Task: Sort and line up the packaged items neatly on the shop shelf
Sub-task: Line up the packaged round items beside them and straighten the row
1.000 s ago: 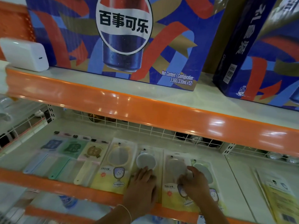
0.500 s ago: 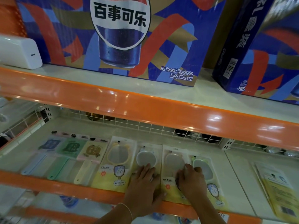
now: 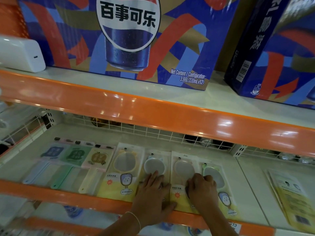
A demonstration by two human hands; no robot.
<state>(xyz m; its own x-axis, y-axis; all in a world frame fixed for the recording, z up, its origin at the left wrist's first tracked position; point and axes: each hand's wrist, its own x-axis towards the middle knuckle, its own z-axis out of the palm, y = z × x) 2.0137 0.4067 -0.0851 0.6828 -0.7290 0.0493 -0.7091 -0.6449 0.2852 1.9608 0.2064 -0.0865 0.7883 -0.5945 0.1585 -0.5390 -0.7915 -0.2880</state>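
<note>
Her left hand [image 3: 154,200] lies flat, fingers straight, pressing a packaged hand mirror [image 3: 156,165] on the lower shelf [image 3: 250,193]. Her right hand [image 3: 202,189], fingers curled, pinches the neighbouring mirror pack [image 3: 183,167], which overlaps another pack [image 3: 219,183] beside it.

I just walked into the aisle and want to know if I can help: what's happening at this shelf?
A person is tidying flat mirror packs on the lower shelf. Their left hand lies flat on the second mirror pack, while the right hand, fingers curled, rests on the third mirror pack. Comb packs lie in a row to the left, and cola cartons stand on the shelf above.
</note>
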